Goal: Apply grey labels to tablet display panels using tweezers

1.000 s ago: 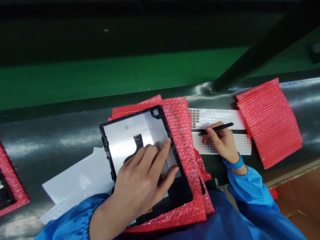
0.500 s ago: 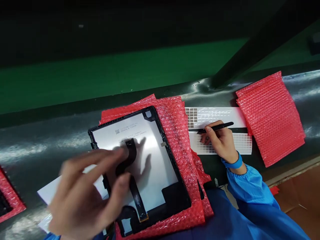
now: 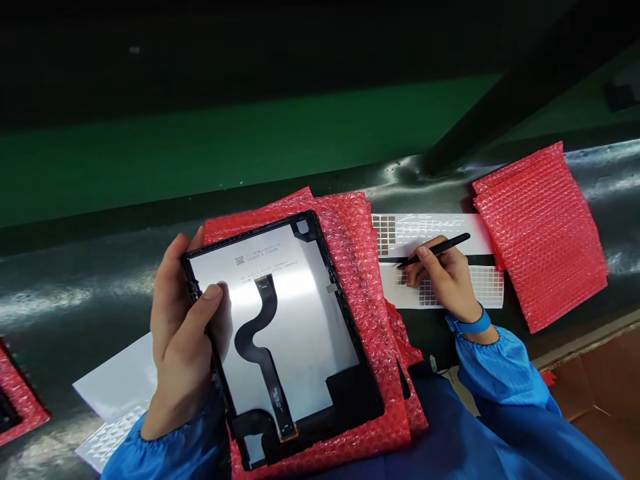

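My left hand point(image 3: 185, 333) grips the left edge of a tablet screen panel point(image 3: 305, 333), thumb on its silvery back and fingers behind the black frame. A black ribbon cable point(image 3: 247, 340) curves down the middle of the panel. Under the panel lie red bubble-wrap pouches point(image 3: 340, 227). In my right hand point(image 3: 447, 277) is a slim black pen-shaped tool point(image 3: 447, 244), its tip pointing left and down. The tip is at a white sheet of small stickers point(image 3: 487, 287), where my fingertips also rest. Just above lies a second sticker sheet point(image 3: 430, 227).
More red bubble-wrap pouches point(image 3: 545, 247) are stacked on the right. White sheets point(image 3: 123, 377) lie beside my left forearm, and another red pouch point(image 3: 30, 407) is at the left edge. A dark post point(image 3: 480, 113) slants up behind the bench.
My left hand has moved from above the ribbon cable to the panel's left edge and closed on it. My right hand stays at the sticker sheet with the pen-shaped tool.
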Demonstrator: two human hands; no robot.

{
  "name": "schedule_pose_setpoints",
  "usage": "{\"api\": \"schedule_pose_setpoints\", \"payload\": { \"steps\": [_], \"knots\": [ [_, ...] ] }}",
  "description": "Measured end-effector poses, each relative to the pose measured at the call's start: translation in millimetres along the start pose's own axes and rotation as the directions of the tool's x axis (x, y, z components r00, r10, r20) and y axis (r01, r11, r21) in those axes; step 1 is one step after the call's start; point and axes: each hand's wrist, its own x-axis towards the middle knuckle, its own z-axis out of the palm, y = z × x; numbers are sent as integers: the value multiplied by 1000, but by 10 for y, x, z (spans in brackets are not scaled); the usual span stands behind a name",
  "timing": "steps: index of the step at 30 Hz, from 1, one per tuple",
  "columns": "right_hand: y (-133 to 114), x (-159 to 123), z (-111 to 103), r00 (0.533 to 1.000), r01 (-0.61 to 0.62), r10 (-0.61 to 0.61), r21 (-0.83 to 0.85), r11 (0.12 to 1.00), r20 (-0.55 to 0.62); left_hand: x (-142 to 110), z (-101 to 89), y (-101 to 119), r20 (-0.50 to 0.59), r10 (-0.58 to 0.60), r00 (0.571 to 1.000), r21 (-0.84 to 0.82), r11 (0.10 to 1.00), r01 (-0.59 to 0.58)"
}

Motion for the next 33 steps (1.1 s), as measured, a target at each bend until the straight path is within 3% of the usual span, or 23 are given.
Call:
{"api": "schedule_pose_setpoints", "payload": {
  "steps": [3,6,10,19,24,33],
  "knots": [
    [-13,15,13,1000,13,-13,18,1000,4,19,22,-2,-12,-56,998,-82,995,55],
    [25,8,9,999,27,-28,-26,999,-17,30,53,25,-32,-163,986,-320,936,144],
    [80,-11,-24,999,33,-35,-115,993,-17,39,81,8,-24,-174,985,-501,854,138],
    [72,6,-17,999,29,-31,-134,991,-11,30,108,-60,22,-118,993,-508,854,113],
    [50,35,-16,1000,17,-18,-88,996,-8,16,126,-25,19,-172,985,-507,847,157],
    [6,68,-86,999,-20,19,13,1000,29,2,141,-154,26,-250,968,-498,836,229]
  ]
}}
